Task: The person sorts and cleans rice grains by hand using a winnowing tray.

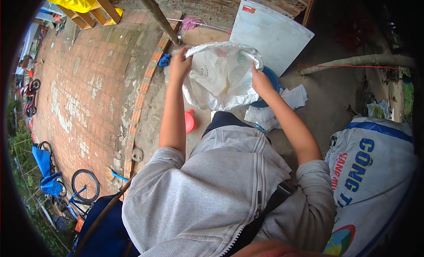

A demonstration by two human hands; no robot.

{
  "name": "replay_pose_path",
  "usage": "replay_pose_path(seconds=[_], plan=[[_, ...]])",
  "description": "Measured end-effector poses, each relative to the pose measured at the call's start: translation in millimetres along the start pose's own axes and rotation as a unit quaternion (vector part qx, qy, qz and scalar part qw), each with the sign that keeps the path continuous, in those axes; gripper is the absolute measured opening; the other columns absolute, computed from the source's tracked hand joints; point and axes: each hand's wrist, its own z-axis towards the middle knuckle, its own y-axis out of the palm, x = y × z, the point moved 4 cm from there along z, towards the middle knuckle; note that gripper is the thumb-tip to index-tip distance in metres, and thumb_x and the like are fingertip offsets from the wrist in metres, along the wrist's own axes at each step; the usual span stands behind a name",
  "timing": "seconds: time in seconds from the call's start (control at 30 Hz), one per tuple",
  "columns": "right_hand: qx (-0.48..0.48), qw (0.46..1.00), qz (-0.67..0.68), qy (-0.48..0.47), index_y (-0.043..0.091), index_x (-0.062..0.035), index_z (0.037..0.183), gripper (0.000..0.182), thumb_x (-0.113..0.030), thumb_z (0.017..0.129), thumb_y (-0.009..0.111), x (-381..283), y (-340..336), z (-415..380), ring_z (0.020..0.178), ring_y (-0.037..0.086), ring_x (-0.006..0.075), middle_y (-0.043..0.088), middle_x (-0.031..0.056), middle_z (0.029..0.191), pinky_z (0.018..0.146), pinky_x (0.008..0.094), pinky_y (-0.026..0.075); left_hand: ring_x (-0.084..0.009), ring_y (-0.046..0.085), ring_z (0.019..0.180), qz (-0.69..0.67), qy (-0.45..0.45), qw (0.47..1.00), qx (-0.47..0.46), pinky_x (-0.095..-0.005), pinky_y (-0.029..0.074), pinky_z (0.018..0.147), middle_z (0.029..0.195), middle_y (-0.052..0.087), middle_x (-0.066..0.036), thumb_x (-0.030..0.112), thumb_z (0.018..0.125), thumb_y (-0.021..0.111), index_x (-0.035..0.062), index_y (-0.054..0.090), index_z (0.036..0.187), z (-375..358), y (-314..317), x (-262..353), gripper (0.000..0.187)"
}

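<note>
A white woven plastic sack (207, 95) hangs in front of my body with its mouth held wide, and its pale inside shows. On the left side of the rim, my left hand (180, 64) is closed round the folded edge. My right hand (260, 80) grips the opposite side, its thumb lying on the rim. Behind the sack and my right hand, a blue basin (270, 77) is partly hidden. A red plastic dipper (190, 121) is on the ground just below the sack's left side.
A white board (274, 34) leans by the brick wall. Folded sacks (293, 97) lie beside the basin. A large printed sack (375, 168) stands at the right. A wooden pole (154, 11) rises at upper left; a bicycle (85, 186) stands at lower left.
</note>
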Motion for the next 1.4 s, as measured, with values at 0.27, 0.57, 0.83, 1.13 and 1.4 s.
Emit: replay_pose_path(seconds=[0.27, 0.57, 0.83, 1.13, 1.4], plan=[[-0.08, 0.989, -0.03, 0.123, 0.015, -0.0004, 0.142, 0.081, 0.003, 0.075, 0.059, 41.1, 108.6, 24.8, 0.101, 0.057, 0.0373, 0.048, 0.0266, 0.12, 0.083, 0.0413, 0.05, -0.0364, 0.061, 0.092, 0.086, -0.038, 0.992, -0.08, -0.0446, 0.047, 0.081, 0.096, 0.064, -0.021, 0.02, 0.078, 0.059, 0.013, 0.046, 0.122, 37.0, 110.2, -122.3, 0.047], [0.146, 0.973, -0.016, 0.179, 0.041, -0.0188, 0.136, 0.073, -0.007, 0.07, 0.069, 28.6, 97.0, -19.1, 0.104, 0.052, 0.0375, 0.048, 0.0244, 0.114, 0.091, 0.0367, 0.043, -0.0348, 0.062, 0.089, -0.123, -0.04, 0.985, -0.117, -0.0404, 0.049, 0.076, 0.108, 0.061, -0.019, 0.017, 0.074, 0.067, 0.0159, 0.032, 0.135, 53.1, 109.8, -95.0, 0.071], [0.024, 0.767, 0.493, 0.411, 0.051, -0.0013, 0.125, 0.047, -0.009, 0.08, 0.064, 81.2, 151.6, -35.6, 0.094, 0.059, 0.0246, 0.059, 0.0163, 0.111, 0.08, 0.0342, 0.05, -0.0399, 0.052, 0.112, -0.03, -0.007, 0.971, -0.238, -0.0418, 0.044, 0.091, 0.128, 0.048, -0.026, 0.009, 0.072, 0.07, 0.022, 0.021, 0.143, 28.0, 134.9, -75.9, 0.087], [0.083, 0.918, 0.272, 0.277, 0.06, -0.0032, 0.115, 0.035, -0.008, 0.08, 0.059, 51.0, 96.5, -65.3, 0.066, 0.059, 0.0139, 0.068, 0.0112, 0.084, 0.065, 0.0276, 0.047, -0.0409, 0.061, 0.077, -0.019, 0.088, 0.979, -0.183, -0.0484, 0.046, 0.065, 0.086, 0.062, -0.024, 0.003, 0.074, 0.053, 0.0266, 0.027, 0.14, 33.8, 91.2, -10.8, 0.074], [-0.033, 0.902, 0.287, 0.32, 0.039, -0.0047, 0.134, 0.058, -0.025, 0.083, 0.059, 60.6, 152.8, -54.5, 0.109, 0.055, 0.0346, 0.055, 0.0243, 0.118, 0.091, 0.0381, 0.043, -0.0397, 0.062, 0.081, 0.046, 0.052, 0.986, -0.149, -0.0468, 0.048, 0.07, 0.096, 0.062, -0.024, 0.007, 0.077, 0.055, 0.0228, 0.019, 0.142, 33.5, 149.4, -80.7, 0.076]])
